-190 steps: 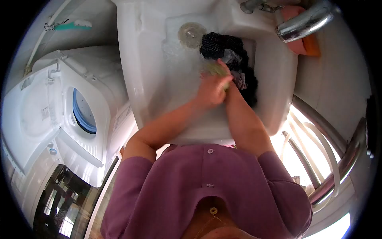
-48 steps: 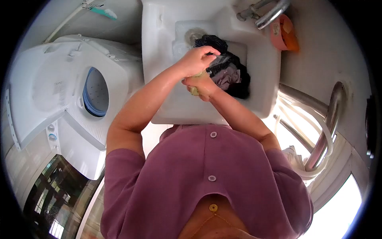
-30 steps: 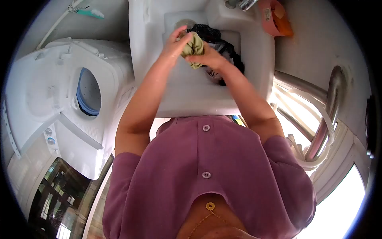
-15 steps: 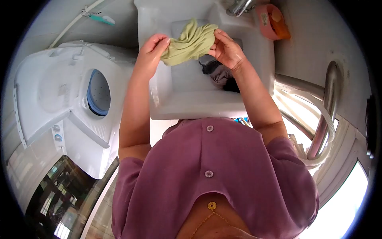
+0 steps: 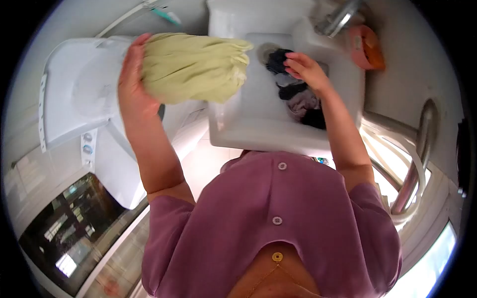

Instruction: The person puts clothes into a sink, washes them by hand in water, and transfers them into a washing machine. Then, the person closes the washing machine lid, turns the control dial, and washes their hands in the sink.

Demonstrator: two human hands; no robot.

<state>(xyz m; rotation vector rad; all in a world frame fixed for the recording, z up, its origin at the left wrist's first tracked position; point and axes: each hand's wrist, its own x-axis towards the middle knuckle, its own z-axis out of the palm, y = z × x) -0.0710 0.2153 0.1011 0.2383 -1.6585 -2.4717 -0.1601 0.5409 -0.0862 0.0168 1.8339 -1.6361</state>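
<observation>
My left hand [image 5: 134, 74] is closed on the edge of a light green garment [image 5: 194, 64], which spreads out to the right with gathered folds at its far end. It hangs over the gap between the washing machine and the white sink [image 5: 248, 131]. My right hand [image 5: 305, 72] is over the sink, its fingers loosely bent and apart, holding nothing I can see. Just beside its fingertips lies a dark piece of clothing [image 5: 278, 60]; whether they touch is unclear. More black and greyish clothes [image 5: 303, 103] lie in the sink below that hand.
A white washing machine [image 5: 74, 89] stands at the left, its round opening mostly hidden behind my left arm. A metal tap [image 5: 340, 20] juts over the sink's back right. A pink holder [image 5: 362, 47] with something orange is beside it. Metal pipes [image 5: 417, 159] run at the right.
The green garment, held between both hands before, has moved left in my left hand and opened wider. My right hand has let go of it and is over the dark clothes. The view has shifted.
</observation>
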